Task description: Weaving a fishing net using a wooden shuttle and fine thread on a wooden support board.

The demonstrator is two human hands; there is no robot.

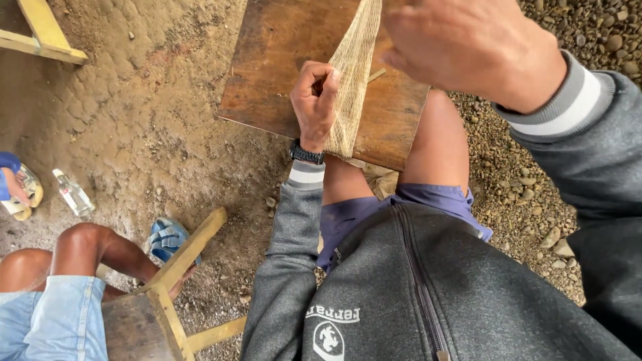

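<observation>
A beige fishing net (351, 87) hangs stretched over a brown wooden board (281, 60) that rests on my knees. My left hand (314, 100) is closed around the net's left edge, a dark watch on its wrist. My right hand (471, 47) is raised close to the camera at the top right, fingers curled near the net's upper part; what it grips is hidden from view. I wear a grey jacket and blue shorts.
Another person's bare legs (87, 251) in denim shorts sit at the lower left on a wooden stool (167, 294). A blue sandal (167, 237) and a clear plastic bottle (72, 194) lie on the dirt. Gravel (535, 194) covers the ground at the right.
</observation>
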